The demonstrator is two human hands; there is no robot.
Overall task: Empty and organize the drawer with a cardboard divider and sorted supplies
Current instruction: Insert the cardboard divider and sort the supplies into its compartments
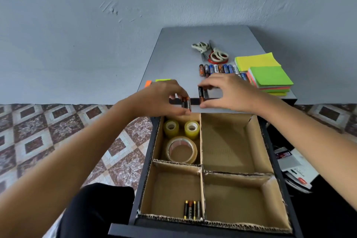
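An open black drawer (146, 156) holds a cardboard divider (201, 168) with four compartments. Three tape rolls (181, 151) lie in the far-left compartment. Several batteries (192, 210) lie in the near-left one. Both right compartments hold nothing. Above the drawer's far edge, my left hand (162, 98) is shut on a couple of batteries (186, 103). My right hand (228, 92) pinches two more batteries (201, 93) close beside it. A row of loose batteries (218, 69) lies on the grey desk top (173, 60) behind my right hand.
Two pairs of scissors (210, 50) and a red tape roll (217, 61) lie farther back on the desk. Stacks of neon sticky notes (268, 75) sit at the right. Small neon notes (156, 81) peek out behind my left hand. Papers (293, 166) lie on the floor at right.
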